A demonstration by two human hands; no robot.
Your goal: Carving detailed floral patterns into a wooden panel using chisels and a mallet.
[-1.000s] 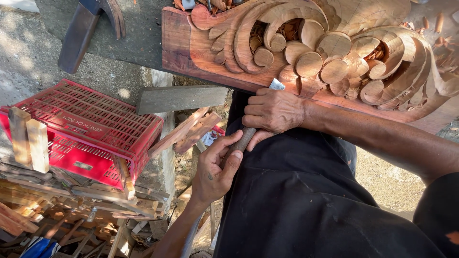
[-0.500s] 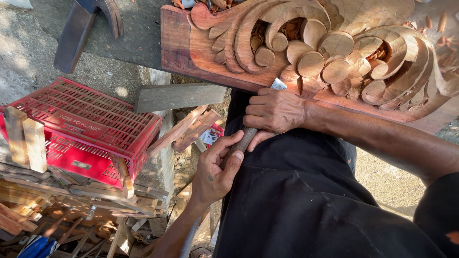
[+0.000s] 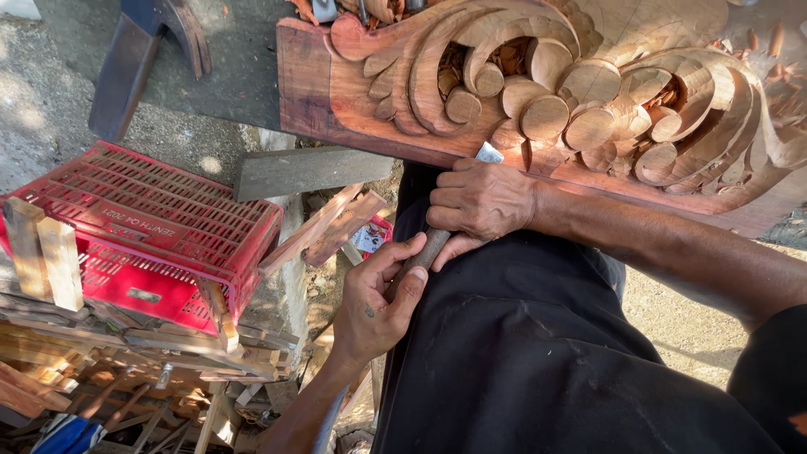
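the right hand is clenched around the upper shaft of a carving chisel, its steel blade tip pressed against the lower edge of the carved wooden panel with scrolling leaf shapes. the left hand grips the chisel's wooden handle lower down, thumb and fingers wrapped round it, over the black trousers. to the left an upturned red plastic crate sits on stacked wood offcuts, with loose planks leaning beside it
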